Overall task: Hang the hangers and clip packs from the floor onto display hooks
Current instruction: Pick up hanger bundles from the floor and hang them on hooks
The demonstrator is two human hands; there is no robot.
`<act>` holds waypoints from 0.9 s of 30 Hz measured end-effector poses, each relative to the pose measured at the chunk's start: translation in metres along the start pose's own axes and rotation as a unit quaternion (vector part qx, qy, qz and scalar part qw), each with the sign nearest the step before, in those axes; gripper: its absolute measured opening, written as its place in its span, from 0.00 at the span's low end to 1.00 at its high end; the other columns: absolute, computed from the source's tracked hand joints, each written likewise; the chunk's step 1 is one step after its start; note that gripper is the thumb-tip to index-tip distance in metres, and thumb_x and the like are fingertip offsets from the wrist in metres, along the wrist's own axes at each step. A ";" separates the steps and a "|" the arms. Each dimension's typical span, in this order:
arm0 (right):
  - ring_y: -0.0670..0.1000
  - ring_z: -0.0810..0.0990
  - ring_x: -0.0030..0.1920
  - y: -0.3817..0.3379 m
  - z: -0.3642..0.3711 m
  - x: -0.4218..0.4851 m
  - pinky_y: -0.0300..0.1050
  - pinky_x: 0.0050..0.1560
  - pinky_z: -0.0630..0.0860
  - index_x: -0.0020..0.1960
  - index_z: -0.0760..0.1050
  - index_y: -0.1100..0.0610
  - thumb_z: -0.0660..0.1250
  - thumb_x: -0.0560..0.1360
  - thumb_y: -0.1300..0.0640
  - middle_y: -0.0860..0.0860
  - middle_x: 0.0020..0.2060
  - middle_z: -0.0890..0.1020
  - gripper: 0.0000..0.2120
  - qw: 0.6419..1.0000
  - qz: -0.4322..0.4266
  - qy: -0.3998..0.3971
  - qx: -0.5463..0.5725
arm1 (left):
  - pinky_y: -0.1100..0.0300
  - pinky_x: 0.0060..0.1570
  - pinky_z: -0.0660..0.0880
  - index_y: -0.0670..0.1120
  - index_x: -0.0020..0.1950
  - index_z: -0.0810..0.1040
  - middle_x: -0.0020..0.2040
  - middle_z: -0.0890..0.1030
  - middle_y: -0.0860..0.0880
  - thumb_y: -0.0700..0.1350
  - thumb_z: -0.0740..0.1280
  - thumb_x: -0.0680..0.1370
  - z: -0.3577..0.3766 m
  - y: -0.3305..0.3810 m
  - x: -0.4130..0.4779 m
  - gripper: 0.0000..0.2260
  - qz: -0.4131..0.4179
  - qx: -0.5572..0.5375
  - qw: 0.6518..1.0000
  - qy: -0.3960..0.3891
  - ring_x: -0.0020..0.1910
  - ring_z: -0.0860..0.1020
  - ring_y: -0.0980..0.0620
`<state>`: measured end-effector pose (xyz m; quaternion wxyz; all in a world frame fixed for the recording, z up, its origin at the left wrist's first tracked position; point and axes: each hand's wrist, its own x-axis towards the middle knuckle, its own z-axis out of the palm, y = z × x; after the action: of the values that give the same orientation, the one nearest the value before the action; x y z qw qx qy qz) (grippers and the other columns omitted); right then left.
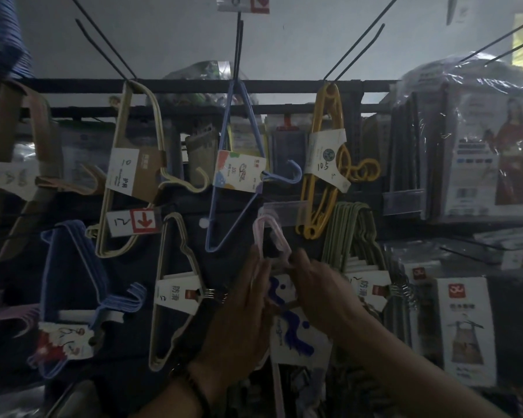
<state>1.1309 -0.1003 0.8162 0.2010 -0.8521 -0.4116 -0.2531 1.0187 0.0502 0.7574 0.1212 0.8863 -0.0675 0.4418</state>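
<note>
Dim light. Both hands are raised at the display wall.

- Pink pack [273,236]: a bundle of pink hangers held between the hands. Its long axis is near upright, with the narrow looped end pointing up and the rest running down past the wrists. The white card [296,333] with blue squiggles faces out, below the right hand.
- Left hand [242,312]: seen from the back, fingers straight and laid flat along the pack's left edge, not curled.
- Right hand [323,294]: fingers bent and pinching the pack's right bar just under the top loop.
- The loop sits just below a clear label strip [284,211]. Can't tell whether it is on a hook.
- Blue hangers [239,164] hang above the hands, yellow hangers [323,164] up and right. Green hangers [354,236] are just right of the right hand, cream hangers [175,291] left of the left hand.
</note>
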 end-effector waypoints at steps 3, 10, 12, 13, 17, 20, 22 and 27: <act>0.52 0.79 0.33 0.000 -0.006 -0.006 0.50 0.33 0.79 0.59 0.58 0.49 0.67 0.79 0.57 0.47 0.43 0.75 0.18 0.998 -0.008 0.055 -0.002 | 0.55 0.80 0.62 0.52 0.86 0.48 0.86 0.45 0.57 0.47 0.58 0.89 0.005 -0.005 0.006 0.28 0.014 -0.006 0.999 0.029 0.85 0.50 0.55; 0.51 0.81 0.36 0.007 0.013 0.001 0.48 0.34 0.79 0.58 0.54 0.49 0.71 0.78 0.59 0.49 0.45 0.81 0.25 0.999 0.033 0.027 0.003 | 0.47 0.82 0.56 0.52 0.86 0.48 0.86 0.48 0.56 0.44 0.55 0.87 0.024 -0.011 0.013 0.29 0.024 0.055 0.998 0.032 0.85 0.50 0.54; 0.56 0.85 0.43 0.008 0.021 0.013 0.54 0.43 0.83 0.65 0.55 0.52 0.70 0.79 0.58 0.54 0.50 0.83 0.26 0.999 0.035 0.021 0.002 | 0.48 0.81 0.59 0.49 0.86 0.48 0.86 0.45 0.54 0.40 0.59 0.86 0.025 -0.018 0.016 0.31 0.015 0.069 0.997 0.013 0.85 0.49 0.53; 0.57 0.86 0.44 0.008 0.024 0.020 0.55 0.44 0.84 0.68 0.55 0.53 0.67 0.81 0.55 0.55 0.51 0.84 0.23 0.998 0.040 0.024 0.033 | 0.48 0.80 0.62 0.47 0.86 0.48 0.86 0.44 0.53 0.38 0.61 0.85 0.024 -0.022 0.019 0.33 0.019 0.090 0.996 0.001 0.85 0.49 0.52; 0.55 0.86 0.41 0.008 0.030 0.053 0.53 0.40 0.85 0.66 0.61 0.54 0.56 0.86 0.53 0.55 0.48 0.84 0.10 0.994 0.064 0.023 0.086 | 0.48 0.78 0.65 0.45 0.86 0.49 0.86 0.40 0.52 0.38 0.64 0.85 0.024 -0.038 0.033 0.34 0.007 0.144 0.989 -0.039 0.85 0.47 0.50; 0.60 0.84 0.51 0.007 0.042 0.070 0.50 0.45 0.78 0.71 0.63 0.60 0.52 0.87 0.57 0.59 0.55 0.82 0.14 0.997 0.058 0.020 0.042 | 0.49 0.76 0.68 0.44 0.86 0.50 0.85 0.35 0.51 0.44 0.64 0.84 0.028 -0.041 0.040 0.34 -0.032 0.215 0.972 -0.087 0.85 0.51 0.47; 0.59 0.86 0.50 0.012 0.054 0.073 0.47 0.40 0.73 0.75 0.62 0.62 0.51 0.88 0.54 0.59 0.55 0.84 0.19 0.999 0.037 0.030 0.018 | 0.49 0.72 0.72 0.44 0.86 0.53 0.84 0.33 0.53 0.45 0.63 0.84 0.030 -0.042 0.040 0.33 -0.050 0.217 0.968 -0.117 0.83 0.57 0.45; 0.48 0.74 0.26 0.034 0.070 0.073 0.40 0.27 0.61 0.62 0.75 0.60 0.39 0.88 0.50 0.53 0.36 0.82 0.28 0.994 -0.020 -0.002 -0.106 | 0.54 0.73 0.70 0.52 0.79 0.70 0.86 0.49 0.54 0.52 0.61 0.81 0.018 -0.032 0.031 0.25 -0.070 0.197 0.968 -0.138 0.79 0.61 0.49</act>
<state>1.2156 -0.0383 0.7999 0.1041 -0.8608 -0.3996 -0.2975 1.0580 0.0761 0.7668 -0.0354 0.9478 0.0672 0.3097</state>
